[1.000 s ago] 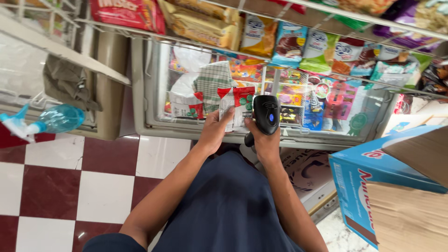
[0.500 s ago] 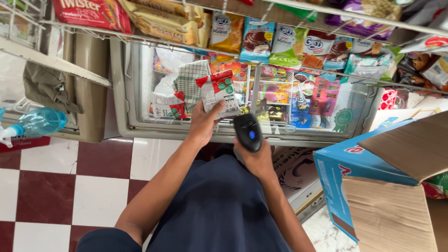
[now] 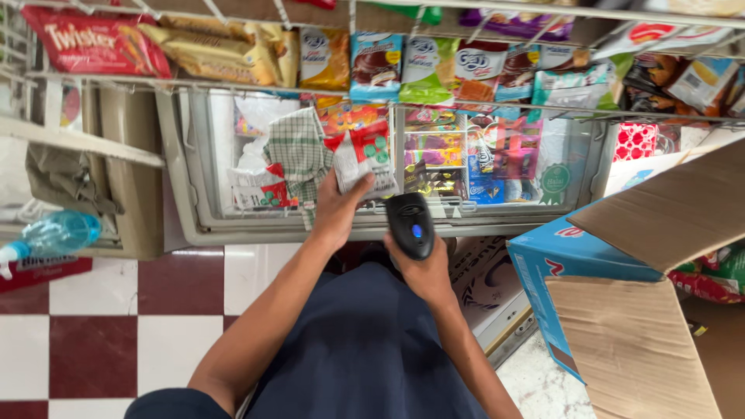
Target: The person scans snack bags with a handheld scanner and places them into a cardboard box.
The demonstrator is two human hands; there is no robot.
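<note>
My left hand (image 3: pixel 335 211) grips a small snack packet (image 3: pixel 362 157), white with red and green print, and holds it up over the glass lid of a chest freezer (image 3: pixel 194 217). My right hand (image 3: pixel 425 269) is closed around a black handheld barcode scanner (image 3: pixel 410 225) with a blue light on top. The scanner's head sits just below and right of the packet, a short gap apart from it.
A wire rack (image 3: pixel 481 15) of snack bags hangs above the freezer. An open blue cardboard box (image 3: pixel 543 264) with raised flaps stands at right. A spray bottle (image 3: pixel 54 234) lies at left, a green checked cloth (image 3: pixel 295 155) on the freezer lid, red and white floor tiles (image 3: pixel 101 326) below.
The packet has come further up over the freezer lid. The scanner has dropped lower and nearer my body, and its blue light shows.
</note>
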